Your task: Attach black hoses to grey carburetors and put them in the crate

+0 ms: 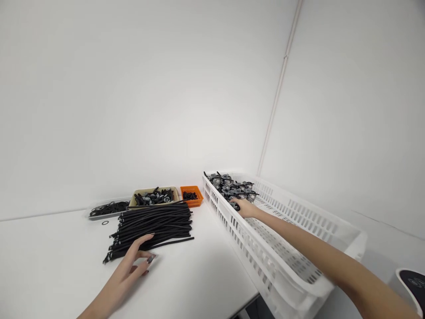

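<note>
My left hand (134,261) is low over the white table, its fingers apart, at the near edge of a pile of black rods (156,223). A small dark piece shows at its fingertips; whether it is held is unclear. My right hand (245,207) reaches into a long white slotted basket (272,266), its fingers closed at the near edge of a heap of grey and black parts with short black tubes (232,188). What these fingers grip is partly hidden and too small to name.
Behind the rods stand a clear tray of thin black rings (109,208), a cream tray of black and grey pieces (154,196) and an orange basket (195,203) of small black pieces. One ring (105,222) lies loose. A dark-topped object (413,283) is at lower right.
</note>
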`<state>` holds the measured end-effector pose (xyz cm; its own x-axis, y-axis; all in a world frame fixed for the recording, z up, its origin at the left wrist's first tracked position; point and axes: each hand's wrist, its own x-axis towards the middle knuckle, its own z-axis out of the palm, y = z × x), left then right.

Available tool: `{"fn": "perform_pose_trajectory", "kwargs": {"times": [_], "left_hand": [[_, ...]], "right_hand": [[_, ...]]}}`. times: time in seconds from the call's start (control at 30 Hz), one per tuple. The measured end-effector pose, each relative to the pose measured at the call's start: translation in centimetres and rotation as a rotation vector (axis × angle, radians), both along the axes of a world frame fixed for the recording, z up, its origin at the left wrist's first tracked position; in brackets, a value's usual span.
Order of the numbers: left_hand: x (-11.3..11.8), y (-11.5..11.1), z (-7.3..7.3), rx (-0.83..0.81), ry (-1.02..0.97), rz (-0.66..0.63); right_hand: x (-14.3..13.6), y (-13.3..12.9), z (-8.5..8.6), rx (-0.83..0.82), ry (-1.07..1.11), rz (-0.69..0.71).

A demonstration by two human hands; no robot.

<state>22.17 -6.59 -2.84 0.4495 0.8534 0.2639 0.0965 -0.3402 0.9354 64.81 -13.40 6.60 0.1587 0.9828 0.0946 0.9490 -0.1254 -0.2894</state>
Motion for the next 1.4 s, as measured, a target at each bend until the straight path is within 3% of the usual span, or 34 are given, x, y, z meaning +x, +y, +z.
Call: {"fn": "perform_pose_trajectory", "kwargs": {"times": [0.27, 0.67, 1.13, 1.27, 1.4], "left_hand": [[0.3, -0.6, 0.5, 0.024, 0.031, 0.014], [0.1, -0.7, 1.0, 0.05, 0.081, 0.01], [-0.1, -0.5, 0.8, 0.1, 0.146, 0.001], [-0.1, -0.6, 0.8, 0.104, 0.157, -0.002], [-0.1, -0.8, 0.7, 0.133, 0.174, 0.008]], "right_hand": [[0.2, 0.5, -2.7, 0.061, -0.004, -0.064], [1.5, 1.0, -3.0, 0.005, 0.138, -0.067], [1.0, 1.1, -3.6, -0.004, 0.189, -0.097], [1.3, 0.9, -2.6, -0.022, 0.225, -0.105], [2.4, 0.5, 0.2, -0.012, 0.226, -0.128]]}}
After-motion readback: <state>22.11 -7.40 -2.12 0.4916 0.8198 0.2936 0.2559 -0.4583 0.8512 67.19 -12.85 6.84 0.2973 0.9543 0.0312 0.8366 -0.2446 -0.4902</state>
